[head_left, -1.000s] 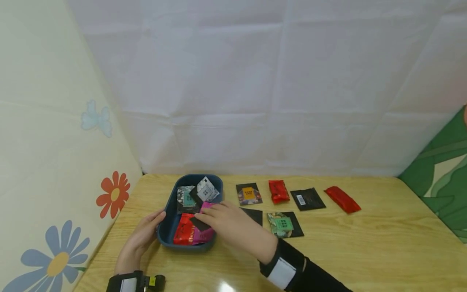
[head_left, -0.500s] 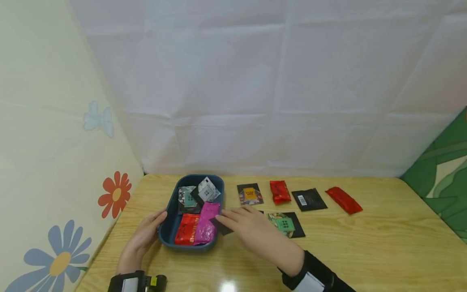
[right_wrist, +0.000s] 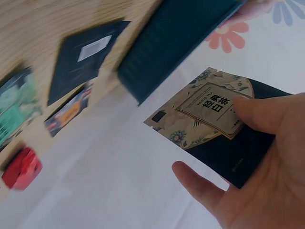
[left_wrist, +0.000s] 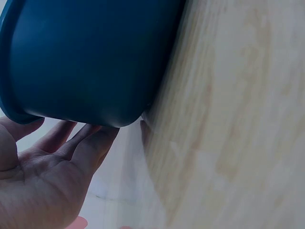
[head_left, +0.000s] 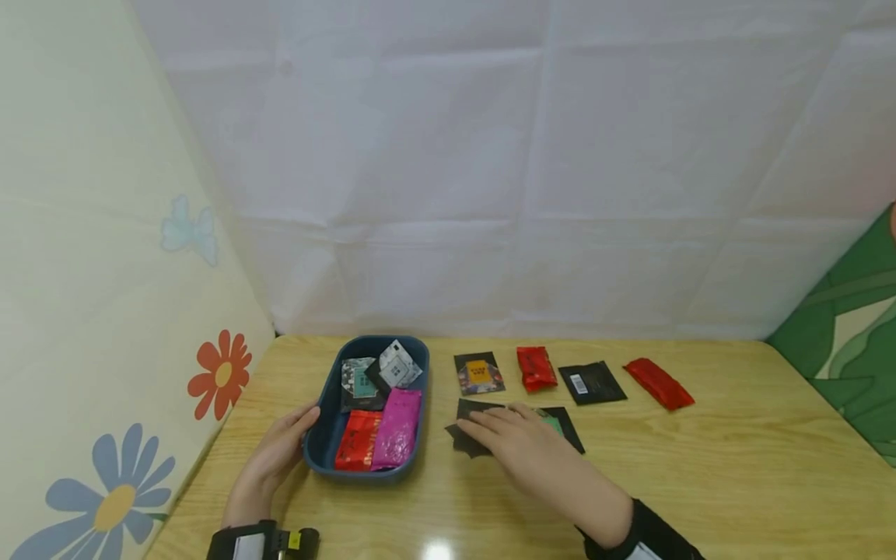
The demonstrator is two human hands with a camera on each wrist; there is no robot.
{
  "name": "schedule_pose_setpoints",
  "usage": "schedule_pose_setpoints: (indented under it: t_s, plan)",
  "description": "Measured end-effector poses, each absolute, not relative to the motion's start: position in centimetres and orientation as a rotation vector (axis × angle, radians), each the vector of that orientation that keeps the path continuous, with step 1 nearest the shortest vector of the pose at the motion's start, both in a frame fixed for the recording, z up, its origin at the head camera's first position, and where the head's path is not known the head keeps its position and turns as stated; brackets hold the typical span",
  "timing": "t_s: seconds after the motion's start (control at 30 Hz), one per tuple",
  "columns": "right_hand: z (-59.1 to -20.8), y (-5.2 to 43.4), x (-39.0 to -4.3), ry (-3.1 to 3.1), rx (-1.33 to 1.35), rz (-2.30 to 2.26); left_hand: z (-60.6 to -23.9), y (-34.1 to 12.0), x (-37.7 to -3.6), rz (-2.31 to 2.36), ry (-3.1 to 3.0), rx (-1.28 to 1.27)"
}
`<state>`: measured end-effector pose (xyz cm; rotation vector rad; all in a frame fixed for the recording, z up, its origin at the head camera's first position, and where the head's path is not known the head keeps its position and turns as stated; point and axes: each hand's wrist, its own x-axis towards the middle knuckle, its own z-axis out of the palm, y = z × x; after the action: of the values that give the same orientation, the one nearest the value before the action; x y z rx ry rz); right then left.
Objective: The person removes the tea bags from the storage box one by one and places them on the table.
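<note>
A dark tea sachet [right_wrist: 214, 112] with a patterned, lettered "WHITE TEA" label is pinched between the thumb and fingers of my right hand [head_left: 535, 459]. In the head view it shows as a dark corner left of the fingertips, over a black sachet [head_left: 476, 407] on the table. My left hand [head_left: 280, 447] touches the outer left side of a blue plastic box [head_left: 323, 459] with its fingertips, as the left wrist view also shows. Inside the box lie a magenta packet [head_left: 399, 428], a red packet [head_left: 358, 442] and two patterned sachets, one teal-labelled [head_left: 362, 383], one white-labelled [head_left: 397, 365].
Behind the right hand, the wooden table [head_left: 735, 467] bears an orange-labelled sachet [head_left: 479, 373], a red packet [head_left: 537, 369], a black sachet with a barcode [head_left: 593, 383] and a longer red packet [head_left: 659, 383]. A green-labelled sachet [head_left: 570, 428] is partly covered by the hand.
From above the box, my right hand has moved right over the table, carrying the dark tea sachet along. The magenta packet is now fully uncovered. My left hand keeps its place.
</note>
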<state>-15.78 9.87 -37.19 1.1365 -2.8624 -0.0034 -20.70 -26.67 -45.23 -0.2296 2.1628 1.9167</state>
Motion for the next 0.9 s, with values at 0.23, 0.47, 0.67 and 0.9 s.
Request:
schedule_pose_setpoints:
  t_s: [0.23, 0.47, 0.67, 0.9]
  plan:
    - [-37.5, 11.7, -15.7, -2.887, 1.126, -0.081, -45.3, -26.8, -20.7, 1.936, 2.152, -0.224]
    - [-38.7, 13.7, -15.7, -2.866, 1.104, -0.060, -45.3, -26.7, -20.8, 1.922, 2.160, -0.232]
    - [-38.8, 14.8, -15.7, -2.942, 1.040, -0.017, -45.3, -26.8, -20.7, 1.916, 2.167, -0.235]
    - [-39.0, 16.3, -15.7, -3.017, 0.962, -0.004, -45.3, -26.8, -20.7, 1.903, 2.174, -0.233]
